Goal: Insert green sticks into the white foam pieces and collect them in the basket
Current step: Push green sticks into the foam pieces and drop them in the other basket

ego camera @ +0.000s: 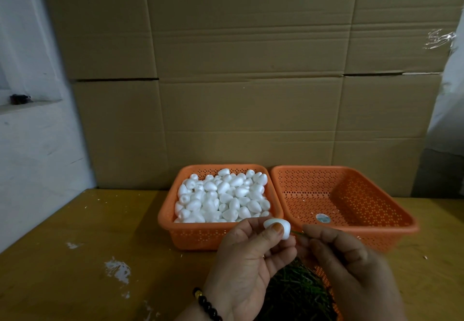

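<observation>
My left hand (247,258) pinches a white foam piece (282,227) between thumb and fingers, just in front of the two orange baskets. My right hand (351,268) pinches a thin green stick (298,232) whose tip meets the foam piece's right side. The left orange basket (193,234) is full of several white foam pieces (223,195). The right orange basket (376,232) holds nothing but a round sticker on its floor. A pile of green sticks (298,293) lies in a third orange basket below my hands, partly hidden by them.
The baskets stand on a yellow-brown table (88,258) with white flecks and scuffs. A wall of cardboard boxes (238,82) rises right behind the baskets. A white wall with a ledge is on the left.
</observation>
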Motion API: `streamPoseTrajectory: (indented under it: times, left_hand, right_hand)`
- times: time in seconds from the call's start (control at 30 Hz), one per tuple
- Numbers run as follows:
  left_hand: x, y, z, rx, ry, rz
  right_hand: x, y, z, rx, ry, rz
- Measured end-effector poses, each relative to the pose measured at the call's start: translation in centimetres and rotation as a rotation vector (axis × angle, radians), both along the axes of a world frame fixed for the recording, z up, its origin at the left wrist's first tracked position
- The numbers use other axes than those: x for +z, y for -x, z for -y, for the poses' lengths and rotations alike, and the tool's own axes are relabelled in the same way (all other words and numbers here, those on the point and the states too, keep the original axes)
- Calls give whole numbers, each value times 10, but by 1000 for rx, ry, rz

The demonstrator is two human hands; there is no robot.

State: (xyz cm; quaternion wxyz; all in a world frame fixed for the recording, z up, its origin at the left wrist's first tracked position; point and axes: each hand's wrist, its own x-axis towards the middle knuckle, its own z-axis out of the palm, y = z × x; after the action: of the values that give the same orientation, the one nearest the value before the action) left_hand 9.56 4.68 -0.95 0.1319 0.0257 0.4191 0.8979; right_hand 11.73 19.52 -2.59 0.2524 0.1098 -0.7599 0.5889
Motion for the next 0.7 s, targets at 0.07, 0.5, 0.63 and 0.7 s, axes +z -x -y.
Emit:
streamPoseTrajectory:
  times: [0.07,0.5,0.63,0.7]
  left_hand:
    - [-1,0,-1,18,-8,11]
    - [-2,-1,-2,-22,-30,39]
    - [-2,-2,-3,-35,-4,31]
    - [-2,-3,-5,-33,7,21]
  right_hand:
    - [-3,2,0,-7,-23,-2]
    - [2,4,-3,-202,-246,-222]
    - [1,5,-4,-205,-298,-252]
    - [0,6,-4,-208,-302,-259]
